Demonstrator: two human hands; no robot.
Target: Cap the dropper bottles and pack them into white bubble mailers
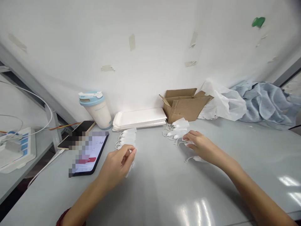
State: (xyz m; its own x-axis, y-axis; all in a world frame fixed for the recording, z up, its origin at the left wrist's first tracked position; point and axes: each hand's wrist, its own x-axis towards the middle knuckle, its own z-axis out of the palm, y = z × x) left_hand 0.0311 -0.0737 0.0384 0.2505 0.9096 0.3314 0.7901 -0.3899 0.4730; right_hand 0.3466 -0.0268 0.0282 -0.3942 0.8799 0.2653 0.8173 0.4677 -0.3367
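Note:
My left hand (117, 162) is closed in a pinch over a row of small white pieces with thin cord loops (128, 137). Whatever its fingertips hold is hidden, though a white edge shows below them. Farther right, my right hand (199, 145) reaches into a looser group of similar white pieces (178, 133). Its thumb and fingers close around one small white corded piece (187, 142), mostly covered by the hand. Another white corded piece (198, 159) lies on the table just beneath that hand.
Flat white envelopes (141, 118) lie stacked by the wall, beside an open cardboard box (185, 108). A white plastic bag (222, 102) and blue cloth (265, 102) sit at right. Left are a lidded cup (98, 113), two phones (100, 146) and a power strip (28, 147).

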